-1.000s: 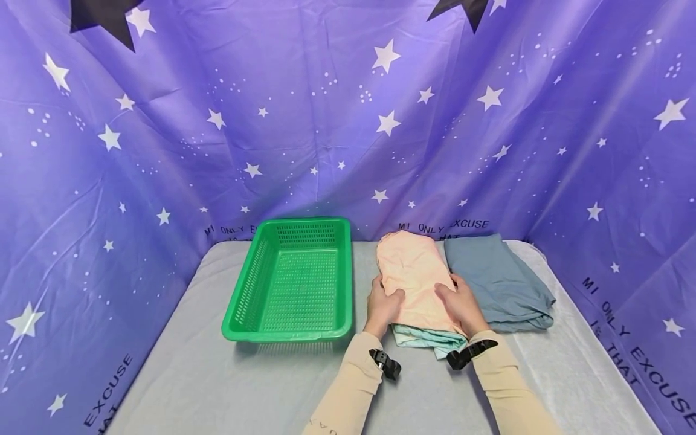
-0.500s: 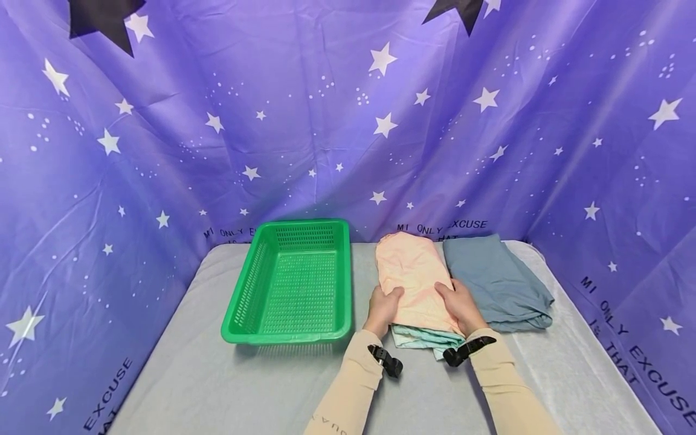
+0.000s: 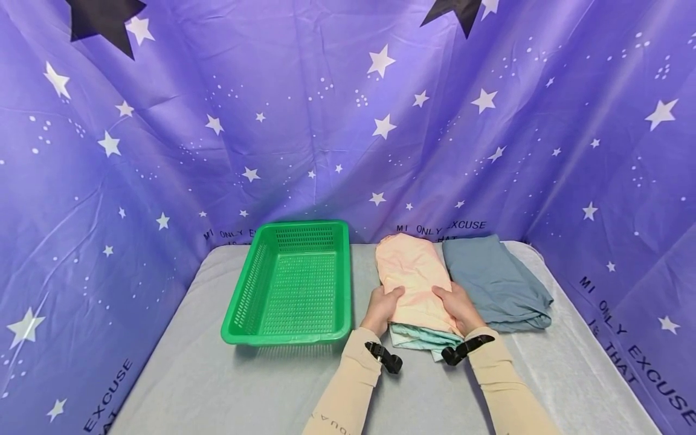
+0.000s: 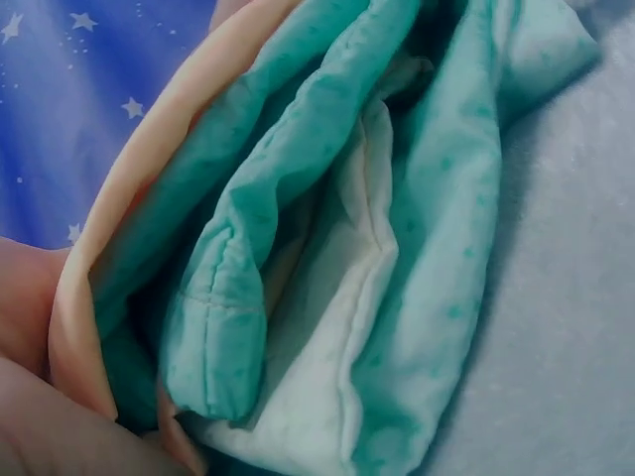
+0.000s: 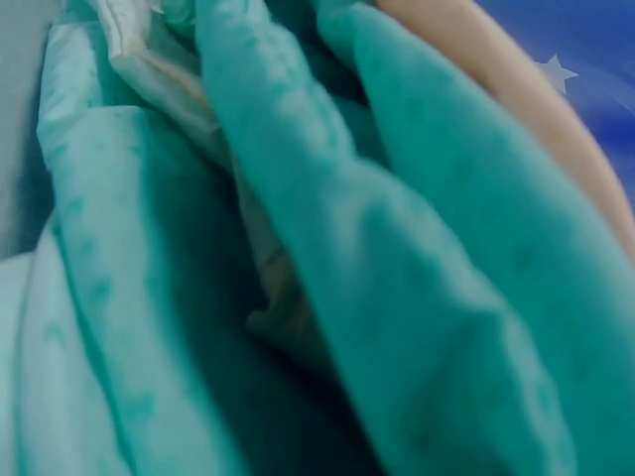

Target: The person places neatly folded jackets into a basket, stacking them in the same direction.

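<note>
While head view mostly shows peach cloth (image 3: pixel 415 272), wrist views reveal teal folds (image 4: pixel 223 327).

Booth (image 3: pixel 304 139), purple drapes (image 3: pixel 147 127) (starry ones), grey table (image 3: pixel 244 386)

basket (image 3: pixel 288 336): 1 | cloth bundles (image 3: pixel 415 266) (image 3: pixel 495 284): 2 | sleeves (image 3: pixel 348 386) (image 3: pixel 497 380): 2 | black wristbands (image 3: pixel 385 357) (image 3: pixel 466 350): 2 | table (image 3: pixel 190 374): 1

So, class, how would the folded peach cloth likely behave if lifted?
The peach cloth probably flops rather than staying stiff, given its creases and curving edge. Being broad and flattish, it seems unlikely to roll. The teal layers beneath may sag or unfold, since they gape loosely.
</note>
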`<state>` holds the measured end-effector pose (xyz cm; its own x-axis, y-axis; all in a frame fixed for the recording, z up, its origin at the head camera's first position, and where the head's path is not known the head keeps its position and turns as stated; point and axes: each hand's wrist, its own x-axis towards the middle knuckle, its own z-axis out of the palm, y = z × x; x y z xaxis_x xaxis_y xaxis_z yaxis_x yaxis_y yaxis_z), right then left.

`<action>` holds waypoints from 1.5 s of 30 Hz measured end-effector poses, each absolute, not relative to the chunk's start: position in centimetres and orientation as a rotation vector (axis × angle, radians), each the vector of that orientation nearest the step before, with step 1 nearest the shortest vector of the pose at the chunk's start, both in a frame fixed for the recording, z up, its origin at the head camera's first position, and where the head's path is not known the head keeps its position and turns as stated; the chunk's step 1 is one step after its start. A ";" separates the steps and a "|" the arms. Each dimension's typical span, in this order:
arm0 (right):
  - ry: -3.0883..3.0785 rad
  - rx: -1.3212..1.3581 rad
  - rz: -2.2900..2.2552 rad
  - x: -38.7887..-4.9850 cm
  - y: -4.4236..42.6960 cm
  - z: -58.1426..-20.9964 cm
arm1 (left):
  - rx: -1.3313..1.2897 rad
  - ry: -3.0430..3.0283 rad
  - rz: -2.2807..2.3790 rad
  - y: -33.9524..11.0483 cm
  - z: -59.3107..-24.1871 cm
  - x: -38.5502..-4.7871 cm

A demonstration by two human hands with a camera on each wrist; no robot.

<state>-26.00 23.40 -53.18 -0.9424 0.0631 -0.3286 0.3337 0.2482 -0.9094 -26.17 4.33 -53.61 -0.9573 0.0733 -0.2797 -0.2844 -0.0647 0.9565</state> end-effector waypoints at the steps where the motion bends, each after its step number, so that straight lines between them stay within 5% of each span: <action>1: 2.293 0.366 -1.764 -26.0 23.4 -53.2 | -0.222 1.956 2.119 4.3 -53.5 -26.2; 45: 2.193 0.274 -2.048 -24.6 23.1 -51.9 | -0.152 1.637 2.362 4.1 -52.7 -25.7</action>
<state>-24.59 23.13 -51.90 -0.9753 0.0451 -0.2164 0.2190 0.0632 -0.9737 -25.71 4.13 -52.69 -0.9599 0.1552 -0.2335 -0.2731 -0.3292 0.9039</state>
